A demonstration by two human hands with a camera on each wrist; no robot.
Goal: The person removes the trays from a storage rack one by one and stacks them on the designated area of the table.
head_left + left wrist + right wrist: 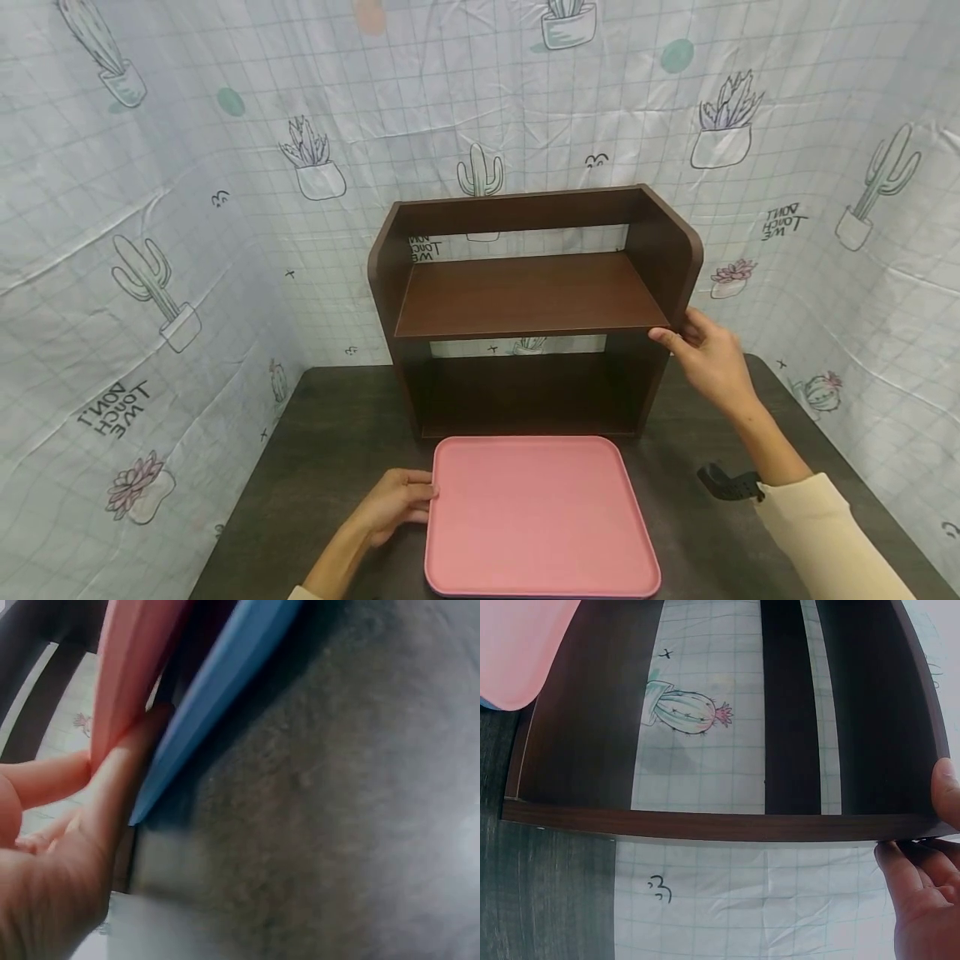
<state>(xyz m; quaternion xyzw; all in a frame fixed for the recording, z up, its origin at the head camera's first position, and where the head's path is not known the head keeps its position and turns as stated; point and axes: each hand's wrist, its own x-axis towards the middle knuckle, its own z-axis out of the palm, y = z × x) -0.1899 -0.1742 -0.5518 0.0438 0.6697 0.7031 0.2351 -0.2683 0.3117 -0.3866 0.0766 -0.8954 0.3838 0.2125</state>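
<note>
A pink tray [532, 517] lies in front of a dark brown two-tier shelf [525, 296] in the head view. Underneath it is a blue tray [217, 697], seen edge-on in the left wrist view. My left hand [397, 500] pinches the pink tray's left edge, one digit slipped into the gap between the two trays. At the shelf's right side panel, my right hand [708, 358] grips the wood. Its thumb lies at the panel's front edge and the fingers are on the outer face, as the right wrist view shows; some fingertips are hidden.
The shelf and trays stand on a dark table [330, 433]. A pale curtain [247, 183] printed with cacti hangs behind and along both sides. A black strap [727, 483] is around my right wrist.
</note>
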